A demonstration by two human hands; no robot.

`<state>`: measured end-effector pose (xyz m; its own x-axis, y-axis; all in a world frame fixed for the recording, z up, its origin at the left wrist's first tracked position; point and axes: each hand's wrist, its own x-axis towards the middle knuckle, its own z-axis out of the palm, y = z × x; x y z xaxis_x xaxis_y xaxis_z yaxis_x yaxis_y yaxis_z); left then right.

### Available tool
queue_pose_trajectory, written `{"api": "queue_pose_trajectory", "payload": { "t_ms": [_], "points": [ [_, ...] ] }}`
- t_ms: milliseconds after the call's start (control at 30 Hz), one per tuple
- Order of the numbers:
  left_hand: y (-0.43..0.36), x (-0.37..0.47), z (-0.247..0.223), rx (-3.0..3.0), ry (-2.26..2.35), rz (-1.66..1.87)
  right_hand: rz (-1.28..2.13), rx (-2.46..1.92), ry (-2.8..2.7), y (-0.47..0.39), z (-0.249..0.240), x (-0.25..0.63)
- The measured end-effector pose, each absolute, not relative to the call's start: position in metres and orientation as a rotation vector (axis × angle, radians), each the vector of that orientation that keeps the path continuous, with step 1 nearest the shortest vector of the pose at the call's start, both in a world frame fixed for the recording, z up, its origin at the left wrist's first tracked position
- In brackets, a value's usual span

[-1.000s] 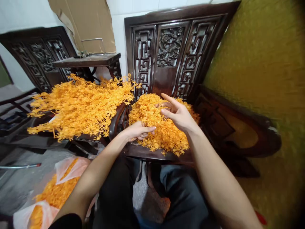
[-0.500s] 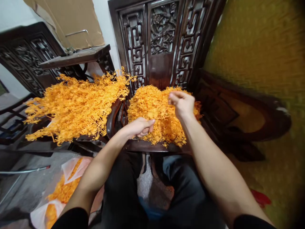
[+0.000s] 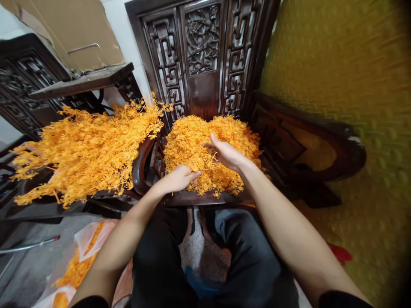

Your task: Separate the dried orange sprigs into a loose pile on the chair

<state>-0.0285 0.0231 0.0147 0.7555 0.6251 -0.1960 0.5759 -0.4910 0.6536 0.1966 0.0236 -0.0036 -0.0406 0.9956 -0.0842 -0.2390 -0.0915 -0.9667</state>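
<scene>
A heap of orange plastic-looking sprigs [image 3: 189, 137] lies on the seat of a dark carved wooden chair [image 3: 205, 96]. My left hand [image 3: 180, 178] is closed at the heap's front edge, thumb pointing right. It appears to grip the stem of an orange sprig [image 3: 210, 161], whose branching tips spread towards my other hand; the stem itself is mostly hidden. Just right of those tips, my right hand [image 3: 226, 153] is open, its thumb raised and fingers apart over the heap. Whether its fingertips touch the sprig I cannot tell.
A larger pile of orange sprigs [image 3: 86, 149] stands to the left, beyond the chair's armrest [image 3: 138, 169]. Below it, a plastic bag [image 3: 91, 239] with more orange pieces rests on the floor. Cardboard [image 3: 80, 34] leans above a wooden side table [image 3: 86, 81]. The right armrest [image 3: 353, 149] adjoins a yellowish patterned surface [image 3: 327, 64].
My right hand has come down and left from above the heap, and its bent fingers have spread. The left hand stays closed near the front edge. The whole view has shifted slightly.
</scene>
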Motion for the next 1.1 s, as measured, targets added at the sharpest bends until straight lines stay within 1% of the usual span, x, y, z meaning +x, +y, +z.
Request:
{"api": "queue_pose_trajectory", "payload": {
  "t_ms": [100,200,367,433,533,567,733,900,1000,1100],
  "points": [
    [0.021,-0.028,0.016,2.281,0.927,0.030,1.217,-1.026,-1.034,0.027,-0.006,0.193],
    [0.020,-0.027,0.020,2.334,1.050,0.034,1.000,-1.024,-0.871,0.032,-0.007,0.190],
    [0.018,-0.023,0.032,2.454,1.185,0.023,0.895,-1.067,-0.717,0.043,-0.003,0.183],
    [0.016,-0.024,0.034,2.488,1.199,-0.008,0.820,-1.093,-0.658,0.046,-0.002,0.192],
    [0.014,-0.029,0.032,2.532,1.178,-0.146,0.699,-1.098,-0.534,0.045,-0.003,0.221],
    [0.014,-0.031,0.031,2.541,1.185,-0.189,0.718,-1.078,-0.514,0.043,-0.004,0.230],
    [0.015,-0.034,0.025,2.592,1.297,-0.273,1.111,-0.971,-0.514,0.023,-0.006,0.239],
    [0.013,-0.029,0.024,2.723,1.313,-0.275,1.199,-0.946,-0.581,0.014,0.002,0.219],
    [0.008,-0.026,0.025,2.795,1.310,-0.295,1.206,-1.050,-0.795,0.011,0.003,0.204],
    [0.003,-0.023,0.025,2.852,1.264,-0.299,1.200,-1.195,-1.143,0.009,0.001,0.190]
  ]
}}
